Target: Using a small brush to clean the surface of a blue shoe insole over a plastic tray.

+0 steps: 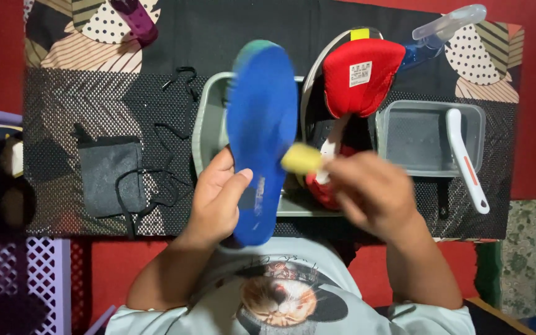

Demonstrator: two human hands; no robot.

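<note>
In the middle of the frame the left hand (218, 195) is holding a blue insole (260, 136) up on its end. The thumb is pressing on the front and the other fingers are curling around the back, so the flat blue face is turning toward the person and is easy to get at.

The right hand (370, 189) is blurry, just right of the middle. Its fingers are bunching together and pinching a small yellow sponge (301, 158), which is touching the right edge of the insole — I cannot tell each finger apart.

Behind the insole a pale grey tray (208, 127) is sitting on a dark mesh mat (57, 124). A red shoe (358, 77) with its tongue flipped up is resting in the tray, close by, so the wet things are staying in one spot.

On the right of the frame a clear tub (414, 133) is holding a white-handled brush (466, 161), lying slanted across it — within easy reach of the right hand. At the left a dark pouch (111, 177) and black laces (169, 186) are lying out of the way. At the upper right a clear bottle (448, 25) is lying on its side.
</note>
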